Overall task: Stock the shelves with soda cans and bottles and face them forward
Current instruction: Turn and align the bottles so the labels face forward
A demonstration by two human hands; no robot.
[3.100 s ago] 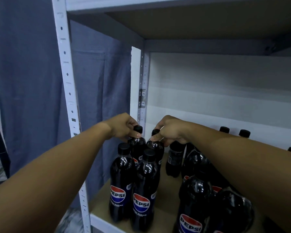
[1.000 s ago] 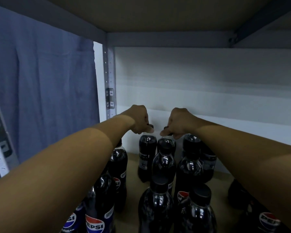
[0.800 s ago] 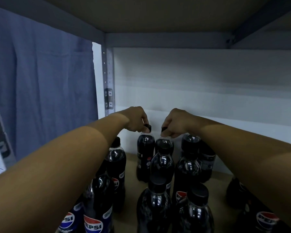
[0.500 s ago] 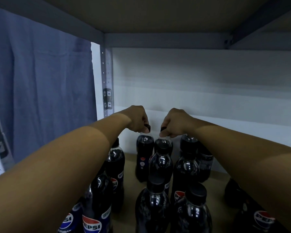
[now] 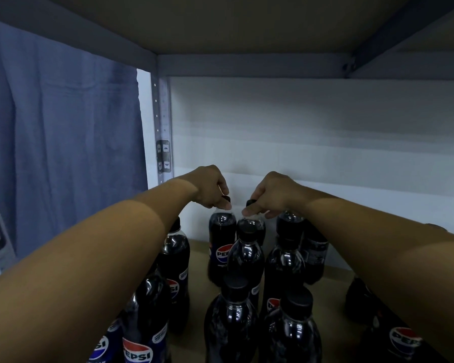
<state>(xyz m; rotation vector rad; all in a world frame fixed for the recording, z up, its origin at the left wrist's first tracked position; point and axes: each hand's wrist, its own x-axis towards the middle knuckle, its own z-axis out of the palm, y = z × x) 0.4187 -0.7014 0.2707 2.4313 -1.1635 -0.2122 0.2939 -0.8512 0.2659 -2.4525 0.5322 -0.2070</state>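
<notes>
Front bottles (image 5: 290, 334) stand close, caps up, some labels out. Both arms reach over them to back row by wall.

Left hand (image 5: 210, 188) pinches cap of back left bottle (image 5: 222, 247). Label now faces front; half second ago it sat turned away. Good, that one looks faced.

Right hand (image 5: 269, 195) pinches cap of next bottle (image 5: 257, 226), label hidden, probably needs turn.

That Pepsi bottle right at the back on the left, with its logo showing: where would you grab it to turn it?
By its black cap, from above. The back-left bottle stands upright with other bottles crowding in front, so its sides are hard to reach, while the cap sticks up clear. The left hand pinches it there, and the right hand takes the neighbouring bottle's cap likewise.
</notes>
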